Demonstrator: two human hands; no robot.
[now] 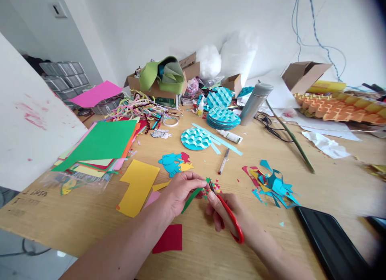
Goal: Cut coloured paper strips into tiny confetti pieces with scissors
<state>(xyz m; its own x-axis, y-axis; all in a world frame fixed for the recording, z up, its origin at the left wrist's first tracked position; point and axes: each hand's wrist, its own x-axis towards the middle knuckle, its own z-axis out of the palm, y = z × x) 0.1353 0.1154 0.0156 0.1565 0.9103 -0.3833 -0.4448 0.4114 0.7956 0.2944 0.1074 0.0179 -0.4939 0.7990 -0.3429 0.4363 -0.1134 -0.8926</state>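
My left hand [183,188] pinches a narrow strip of green paper [191,200] between thumb and fingers. In my right hand [222,211] is a pair of scissors with red handles [231,216], its blades at the upper end of the strip. Tiny paper snippets [217,186] in red, green and yellow lie on the table just beyond the blades. Blue, red and yellow paper fish [171,162] rest past my left hand. Beside my left forearm are a yellow paper piece [138,183] and a dark red paper piece [170,238].
A stack of coloured paper [102,143] lies at the left. Blue paper scraps [277,185] and a black tablet-like device [328,239] are on the right. Farther back stand a scalloped blue disc [196,138], a glue tube [230,136], a pen [223,161] and a grey flask [255,105].
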